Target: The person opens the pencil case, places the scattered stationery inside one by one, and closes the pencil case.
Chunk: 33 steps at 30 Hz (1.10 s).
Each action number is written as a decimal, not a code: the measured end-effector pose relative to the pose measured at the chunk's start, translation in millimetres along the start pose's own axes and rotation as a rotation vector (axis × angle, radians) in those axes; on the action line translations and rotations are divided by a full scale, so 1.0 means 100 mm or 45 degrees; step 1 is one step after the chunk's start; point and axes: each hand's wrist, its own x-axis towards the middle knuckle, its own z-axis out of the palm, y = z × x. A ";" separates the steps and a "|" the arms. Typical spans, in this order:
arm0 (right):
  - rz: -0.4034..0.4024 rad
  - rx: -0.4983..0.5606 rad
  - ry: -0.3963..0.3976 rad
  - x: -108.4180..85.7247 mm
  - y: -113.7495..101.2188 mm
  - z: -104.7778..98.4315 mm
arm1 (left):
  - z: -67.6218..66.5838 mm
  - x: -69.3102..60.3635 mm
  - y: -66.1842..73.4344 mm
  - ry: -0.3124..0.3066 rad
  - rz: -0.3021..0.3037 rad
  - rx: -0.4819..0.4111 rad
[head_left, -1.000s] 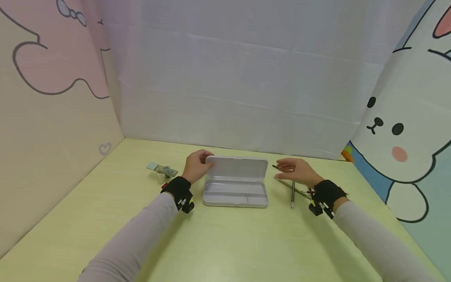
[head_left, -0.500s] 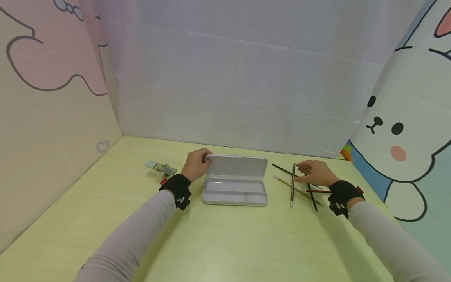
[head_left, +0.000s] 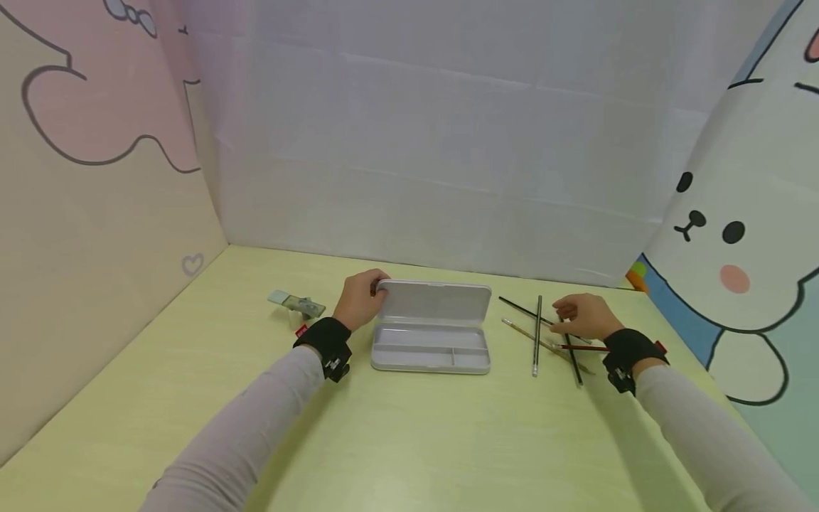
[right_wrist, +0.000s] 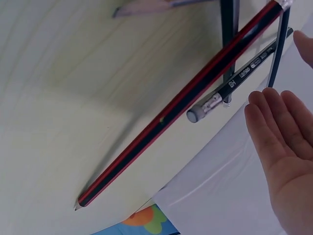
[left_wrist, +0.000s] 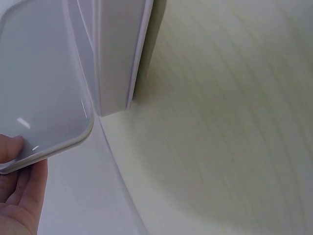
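A white pencil case (head_left: 431, 363) lies with its lid (head_left: 437, 302) raised and several bare compartments facing up. My left hand (head_left: 360, 300) pinches the lid's left edge; in the left wrist view the thumb (left_wrist: 11, 148) is on the inner face and the fingers are behind. To the right of the case, several pencils lie crossed. Over them is my right hand (head_left: 587, 316), its fingers loosely bent and holding nothing. In the right wrist view, a red-and-black pencil (right_wrist: 161, 120) crosses near a dark pencil with an eraser tip (right_wrist: 239, 81), apart from the fingers.
Left of the left hand lies a small greenish flat object (head_left: 297, 306), its kind unclear. A white sheet (head_left: 422, 178) hangs behind the table (head_left: 409, 434). Printed cartoon panels stand at both sides.
My right hand has moved right from beside the case, uncovering more of the upright-lying dark pencil and the crossed ones. The left hand stays on the lid.
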 end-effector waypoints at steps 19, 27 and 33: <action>0.497 -0.080 0.036 0.17 -0.39 0.14 | 0.01 -0.01 0.00 -0.006 -0.009 0.014; 0.607 -0.117 0.014 0.29 -0.32 0.26 | 0.02 -0.02 0.00 -0.004 -0.015 0.007; 0.636 -0.138 -0.005 0.33 -0.29 0.28 | 0.02 -0.02 0.01 0.009 -0.011 0.008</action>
